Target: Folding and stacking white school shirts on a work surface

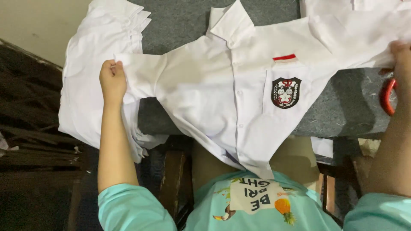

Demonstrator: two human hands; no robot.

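1. I count one white school shirt (222, 98) spread face-up on the grey padded table (180, 21), its tail hanging over the near edge; one dark crest patch (285, 92) and one red-and-white strip (284, 57) sit on its pocket side.
2. My left hand (112, 79) is closed on one sleeve end; my right hand (401, 53) grips the other sleeve at the frame's edge.
3. One stack of white shirts (100, 64) lies just left, partly under the sleeve.
4. More white cloth (355, 8) sits top right.
5. One red bangle (386, 96) circles my right wrist.
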